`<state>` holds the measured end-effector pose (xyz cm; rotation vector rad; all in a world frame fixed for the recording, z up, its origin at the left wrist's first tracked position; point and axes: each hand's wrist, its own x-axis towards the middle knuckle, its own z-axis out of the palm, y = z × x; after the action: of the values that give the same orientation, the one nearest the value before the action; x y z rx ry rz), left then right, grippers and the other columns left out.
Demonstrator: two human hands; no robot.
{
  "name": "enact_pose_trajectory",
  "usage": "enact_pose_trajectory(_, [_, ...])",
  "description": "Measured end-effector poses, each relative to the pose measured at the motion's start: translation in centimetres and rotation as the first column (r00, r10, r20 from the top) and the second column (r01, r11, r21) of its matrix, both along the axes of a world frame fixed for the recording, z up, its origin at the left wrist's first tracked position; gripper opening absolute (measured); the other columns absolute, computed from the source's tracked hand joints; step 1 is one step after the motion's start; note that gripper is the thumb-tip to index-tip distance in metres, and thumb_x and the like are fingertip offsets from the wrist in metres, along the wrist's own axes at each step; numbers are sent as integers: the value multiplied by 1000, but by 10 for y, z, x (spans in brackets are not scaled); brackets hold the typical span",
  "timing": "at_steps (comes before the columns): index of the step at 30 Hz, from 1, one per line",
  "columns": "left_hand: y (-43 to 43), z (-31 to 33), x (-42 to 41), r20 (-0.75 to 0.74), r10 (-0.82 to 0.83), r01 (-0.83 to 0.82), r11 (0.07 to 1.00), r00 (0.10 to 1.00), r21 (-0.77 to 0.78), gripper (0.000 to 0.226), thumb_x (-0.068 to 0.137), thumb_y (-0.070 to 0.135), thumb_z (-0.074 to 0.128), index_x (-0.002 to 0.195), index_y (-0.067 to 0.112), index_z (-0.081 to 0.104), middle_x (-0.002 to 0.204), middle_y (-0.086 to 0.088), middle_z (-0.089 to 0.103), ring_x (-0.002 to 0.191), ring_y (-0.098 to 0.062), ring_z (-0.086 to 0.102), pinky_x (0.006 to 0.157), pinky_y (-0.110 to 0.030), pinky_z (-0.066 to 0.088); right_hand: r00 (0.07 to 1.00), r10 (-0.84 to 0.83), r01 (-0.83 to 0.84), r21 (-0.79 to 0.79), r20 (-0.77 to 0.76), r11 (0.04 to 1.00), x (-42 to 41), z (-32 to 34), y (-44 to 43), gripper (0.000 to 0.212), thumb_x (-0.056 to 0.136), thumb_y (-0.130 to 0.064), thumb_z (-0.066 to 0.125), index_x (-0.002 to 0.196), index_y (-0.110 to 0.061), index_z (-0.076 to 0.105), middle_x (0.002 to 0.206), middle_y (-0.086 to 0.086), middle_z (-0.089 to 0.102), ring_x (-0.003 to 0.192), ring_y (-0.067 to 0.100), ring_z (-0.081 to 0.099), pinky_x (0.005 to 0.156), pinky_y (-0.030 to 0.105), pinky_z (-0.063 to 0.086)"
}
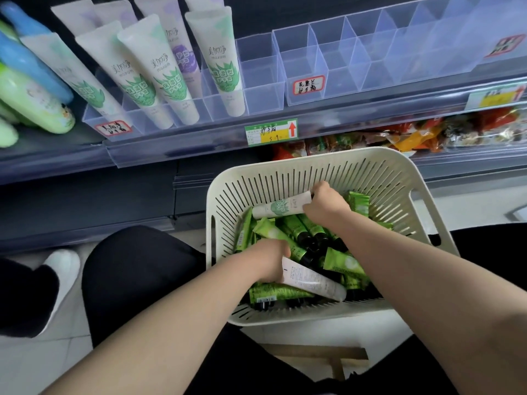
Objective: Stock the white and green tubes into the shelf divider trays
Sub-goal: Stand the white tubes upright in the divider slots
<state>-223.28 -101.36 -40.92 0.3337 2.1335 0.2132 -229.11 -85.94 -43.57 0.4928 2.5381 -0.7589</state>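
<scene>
— Where do the tubes sit against each hand?

— The right hand (325, 205) grips one end of a white tube (281, 208). The tube runs out level to that hand's left, above the green tubes (296, 232) heaped in the basket (285, 166). The left hand (271, 259) has its fingers curled round an end of a second tube (312, 280). It slants away to that hand's right and back toward the person, its rounded end close to the basket's near wall.

— So neither hand is wide?

— No, each is closed round its own tube. The green tubes lie under and between the hands, pointing every way, many with black caps.

— Materials?

— Both held tubes are smooth, matte white plastic. The right one shows a green leaf print, the left one its back with small grey text. The green tubes are glossier, with flat crimped ends. The basket is cream plastic with rounded corners and walls cut into narrow slots.

— And the trays?

— Beyond both hands, up on the shelf (199, 139). The trays (258, 78) are clear hard plastic, split into square cells. The cells beyond the left hand carry stocked tubes (168, 75), standing cap down and leaning back.
</scene>
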Motion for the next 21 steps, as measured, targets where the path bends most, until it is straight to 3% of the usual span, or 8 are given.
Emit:
enact_pose_trajectory(4, [-3,-8,-6,-36,75,-74,997,997,29,48,84,15,71,128,21,54,114,-3,58,97,-19,55,72,-28,45,992,-92,95,-33,86,995,-6,-20,1,46,89,-31,57,126,-7,45,125,16,50,110,33,52,92,39,48])
enact_pose_trajectory(9, [-8,-11,-9,4,104,-103,989,995,110,55,81,12,74,131,27,53,120,-2,57,104,-20,57,77,-28,47,973,-231,229,-120,1,966,-10,-33,1,40,80,-36,70,112,-12,63,107,7,65,86,22,58,70,27,43])
enact_pose_trajectory(15, [-12,-7,-8,57,80,-89,982,995,167,52,76,2,76,117,27,59,124,-3,53,102,-22,55,82,-31,51,919,-387,364,-211,-73,907,2,-34,-10,46,74,-30,76,115,-20,56,109,0,65,101,24,61,77,28,42])
enact_pose_trajectory(21, [-14,-11,-5,68,57,-68,981,996,181,49,75,-5,72,108,29,60,126,-1,52,87,-15,56,66,-27,49,974,-217,198,-226,-63,954,-2,-6,-10,33,79,-27,74,111,-20,70,102,1,70,94,20,64,86,34,52])
